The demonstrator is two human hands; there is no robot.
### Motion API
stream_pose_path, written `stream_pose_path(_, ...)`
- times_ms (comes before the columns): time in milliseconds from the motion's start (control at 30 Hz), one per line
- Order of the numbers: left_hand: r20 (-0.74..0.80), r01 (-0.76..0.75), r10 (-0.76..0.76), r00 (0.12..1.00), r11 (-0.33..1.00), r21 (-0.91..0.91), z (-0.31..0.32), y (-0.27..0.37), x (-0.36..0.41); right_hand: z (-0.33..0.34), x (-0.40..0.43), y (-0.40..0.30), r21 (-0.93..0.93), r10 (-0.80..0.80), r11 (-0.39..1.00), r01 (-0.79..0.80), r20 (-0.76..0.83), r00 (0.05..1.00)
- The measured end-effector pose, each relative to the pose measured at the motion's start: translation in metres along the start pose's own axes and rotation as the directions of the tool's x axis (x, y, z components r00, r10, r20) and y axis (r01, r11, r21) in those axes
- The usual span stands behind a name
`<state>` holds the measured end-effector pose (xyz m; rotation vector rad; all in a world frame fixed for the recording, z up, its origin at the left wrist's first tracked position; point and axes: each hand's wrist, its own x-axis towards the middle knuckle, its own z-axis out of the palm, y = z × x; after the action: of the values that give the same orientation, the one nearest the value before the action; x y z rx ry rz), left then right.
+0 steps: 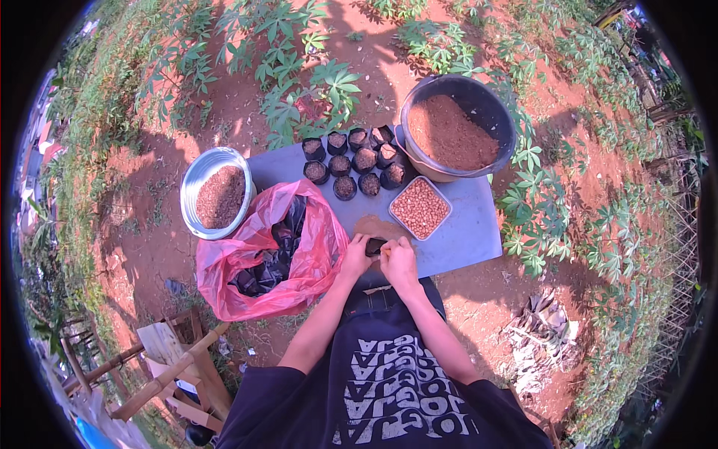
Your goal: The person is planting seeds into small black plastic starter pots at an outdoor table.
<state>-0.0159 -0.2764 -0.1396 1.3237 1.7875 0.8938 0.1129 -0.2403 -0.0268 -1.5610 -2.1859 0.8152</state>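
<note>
A small black plastic planting bag (376,246) is held over the near edge of the table, its dark mouth facing up. My left hand (357,257) grips its left side. At the right rim, the fingers of my right hand (400,260) are closed on the bag; a small orange-tan piece shows by the fingertips, too small to name. Just beyond my hands, loose soil (377,225) is spread on the tabletop. To the right sits a clear square container (420,208) full of reddish-tan pellets or seeds. Several soil-filled black planting bags (364,160) stand grouped farther back.
A large dark bucket (418,164) of reddish soil stands at the table's (471,224) back right. A pale basin (193,210) holds brown granular material at left. Beside it, a pink plastic bag (328,238) contains black plastic bags (258,278). Bamboo poles (168,373) lie lower left.
</note>
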Motion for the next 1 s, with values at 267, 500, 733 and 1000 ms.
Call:
stream_pose_path(267, -0.008, -0.027, 0.027, 1.0, 1.0, 0.013, 0.005, -0.005, -0.003, 0.001, -0.001, 0.0, 0.023, 0.042, 0.999, -0.041, -0.027, 0.999)
stream_pose_path(500, 0.002, -0.02, 0.02, 1.0, 0.999, 0.025, 0.005, -0.002, -0.002, 0.004, -0.004, 0.0, 0.02, 0.04, 0.999, -0.039, -0.038, 0.999)
stream_pose_path(733, 0.006, -0.016, 0.015, 1.0, 0.999, 0.038, 0.006, 0.0, -0.003, -0.002, -0.002, -0.003, 0.015, 0.037, 0.999, -0.037, -0.026, 0.999)
stream_pose_path(1000, 0.001, -0.028, 0.028, 1.0, 1.0, 0.014, 0.008, -0.004, -0.002, -0.004, 0.0, -0.003, 0.043, 0.052, 0.998, -0.05, -0.032, 0.998)
